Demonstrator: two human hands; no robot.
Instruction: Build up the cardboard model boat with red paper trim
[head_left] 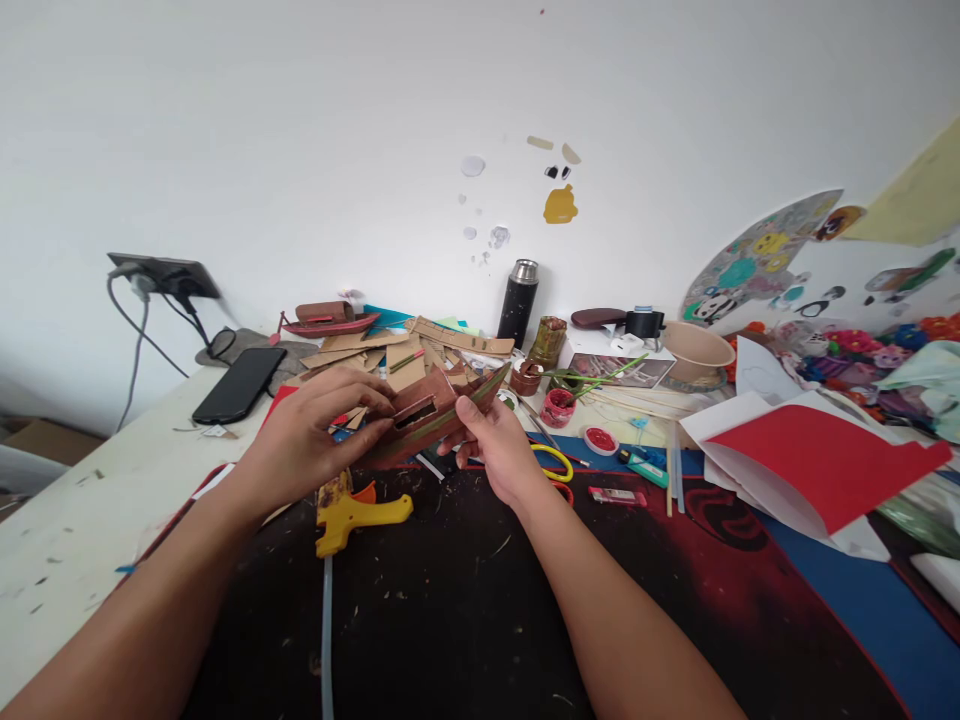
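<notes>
I see both hands closed on one thing: a brown cardboard model [431, 415] with a small rectangular slot in its top. The left hand [311, 435] grips its left end, fingers curled over the top and the thumb beside the slot. The right hand [499, 450] pinches the right end, thumb on top and fingers below. The model hangs a little above the dark mat [465, 590], over the mat's far edge.

Just under the left hand lies a yellow glue gun [352, 510], with its pale cable running toward me. Behind the model there is a heap of cardboard scraps [409, 350], and a small red cardboard boat [330, 320] stands at the back of the heap. A black phone [240, 385] lies to the left on the white surface [82, 510].

To the right of the right hand I see yellow-handled scissors [555, 460], a red paint lid [601, 440], a red paint pot [557, 407] and a small red lighter [616, 495]. A black flask [519, 302] stands near the wall. A folded red and white paper sheet [817, 465] lies well apart on the right. Nothing stands between the hands and the model.

I cannot read any writing or brand; the stickers on the wall are too small.
</notes>
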